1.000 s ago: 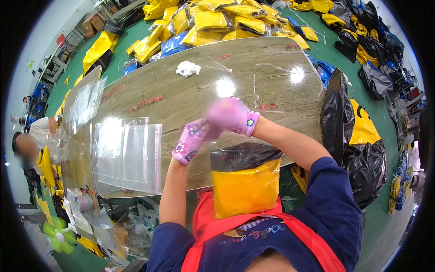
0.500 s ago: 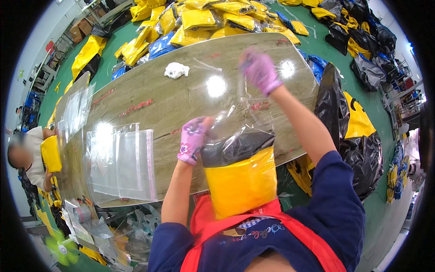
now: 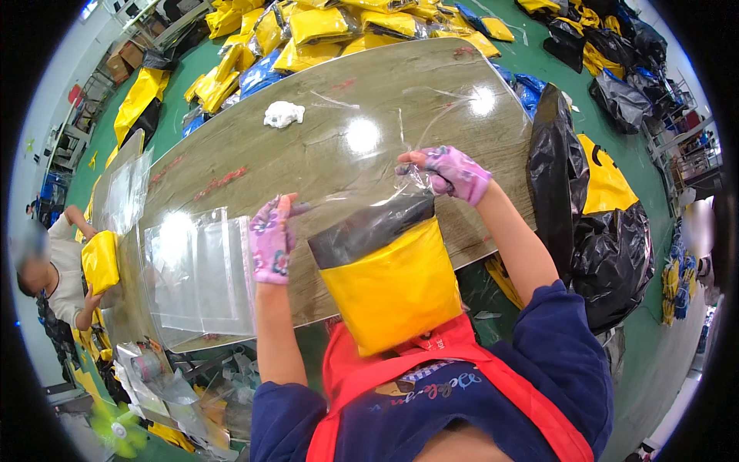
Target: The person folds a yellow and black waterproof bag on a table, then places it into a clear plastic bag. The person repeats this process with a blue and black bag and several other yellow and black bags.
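In front of me a folded yellow-and-black piece point(image 3: 389, 285) sits in a clear plastic bag point(image 3: 358, 199), tilted, its lower end against my red apron. My right hand point(image 3: 456, 174), in a pink patterned fingerless glove, pinches the bag's mouth at its right corner. A thin clear strip point(image 3: 433, 127) lies just beyond those fingers. My left hand point(image 3: 272, 240), gloved alike, has thumb and forefinger together at the left end of the bag's mouth. The see-through film is hard to make out there.
Flat clear bags point(image 3: 196, 273) lie on the wooden-topped table point(image 3: 254, 165), left of me. A crumpled white wad point(image 3: 284, 115) sits farther back. Yellow packets point(image 3: 323, 27) are heaped beyond. Black and yellow sacks point(image 3: 608, 239) stand at right. At left, a co-worker holds a yellow packet point(image 3: 101, 260).
My right hand has come down from the far side of the table to the bag's mouth. My left hand has shifted left, and the bagged piece has tilted. The co-worker's packet moved right.
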A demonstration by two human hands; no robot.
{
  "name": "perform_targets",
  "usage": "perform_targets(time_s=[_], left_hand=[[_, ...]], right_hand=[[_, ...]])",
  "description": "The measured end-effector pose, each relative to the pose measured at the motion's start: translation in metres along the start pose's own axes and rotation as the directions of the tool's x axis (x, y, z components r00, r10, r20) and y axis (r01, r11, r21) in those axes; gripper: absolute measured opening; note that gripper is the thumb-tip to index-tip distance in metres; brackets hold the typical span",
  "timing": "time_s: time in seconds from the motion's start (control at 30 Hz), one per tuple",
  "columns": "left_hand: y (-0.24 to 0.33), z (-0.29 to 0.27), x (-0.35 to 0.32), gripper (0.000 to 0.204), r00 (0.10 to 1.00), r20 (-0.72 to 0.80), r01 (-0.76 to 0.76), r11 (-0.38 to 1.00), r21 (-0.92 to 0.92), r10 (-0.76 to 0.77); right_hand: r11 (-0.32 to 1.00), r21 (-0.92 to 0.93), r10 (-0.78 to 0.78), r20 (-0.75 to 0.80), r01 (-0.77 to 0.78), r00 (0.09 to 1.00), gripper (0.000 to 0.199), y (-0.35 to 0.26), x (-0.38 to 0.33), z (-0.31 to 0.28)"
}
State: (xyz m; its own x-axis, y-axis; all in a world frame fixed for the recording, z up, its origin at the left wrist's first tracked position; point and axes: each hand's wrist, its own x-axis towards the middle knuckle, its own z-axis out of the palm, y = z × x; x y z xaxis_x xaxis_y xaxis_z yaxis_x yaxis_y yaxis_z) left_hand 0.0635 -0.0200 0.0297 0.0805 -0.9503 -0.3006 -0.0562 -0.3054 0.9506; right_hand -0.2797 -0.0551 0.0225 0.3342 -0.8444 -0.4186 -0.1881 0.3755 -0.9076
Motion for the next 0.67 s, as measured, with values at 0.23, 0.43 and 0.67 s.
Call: perform_targets(time_s=[0.23,0.43,0.67], left_hand=[[-0.042,-0.033,-0.074,0.022,0.970,0.180,-0.098,0.939,-0.329,0.164],[-0.087,-0.045,-0.060,0.027,0.967,0.183,-0.096,0.920,-0.380,0.177],[-0.074,-0.029,-0.015,0.033,0.999,0.034,0.004,0.882,-0.471,0.014]], right_hand=[[0.806,-0.328,-0.474,0.142,0.493,0.869,0.017,0.055,-0.103,-0.014],[0.981,-0.142,-0.152,-0.125,0.134,0.980,0.029,0.080,-0.109,-0.019],[0.985,-0.094,-0.129,0.168,0.146,0.977,0.087,0.015,0.018,0.025]])
